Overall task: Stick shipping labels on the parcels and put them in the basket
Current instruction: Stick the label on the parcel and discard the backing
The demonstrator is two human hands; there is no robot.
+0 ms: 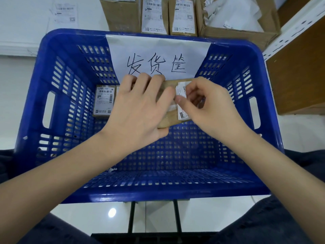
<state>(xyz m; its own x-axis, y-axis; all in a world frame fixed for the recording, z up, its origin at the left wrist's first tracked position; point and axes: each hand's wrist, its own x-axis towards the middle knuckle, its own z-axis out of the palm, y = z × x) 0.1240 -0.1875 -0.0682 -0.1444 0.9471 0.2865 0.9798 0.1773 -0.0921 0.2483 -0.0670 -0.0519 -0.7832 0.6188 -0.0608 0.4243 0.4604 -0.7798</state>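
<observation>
Both hands are held over the open blue basket [58,106], working on one brown parcel [169,118] between them. The left hand [140,110] lies across the parcel's left half, fingers curled over its far edge and thumb under the near corner, so it grips the box and keeps it above the basket floor. The right hand [209,106] is at the parcel's right end, thumb and forefinger pinching a white label [181,103] that looks crumpled and only partly flat on the cardboard (how much of it is stuck down, I cannot tell).

Inside the basket, at the far left corner of the floor, a labelled box [103,101] lies flat with its label up. A white paper sign [158,55] with black handwritten characters hangs on the basket's far wall.

Beyond the basket, more boxes [154,14] stand in a row, two showing labels. To their right an open carton [241,27] holds crumpled white paper. A few sheets of labels [66,14] lie on the white surface at far left. A wooden shelf unit [299,71] stands at the right.
</observation>
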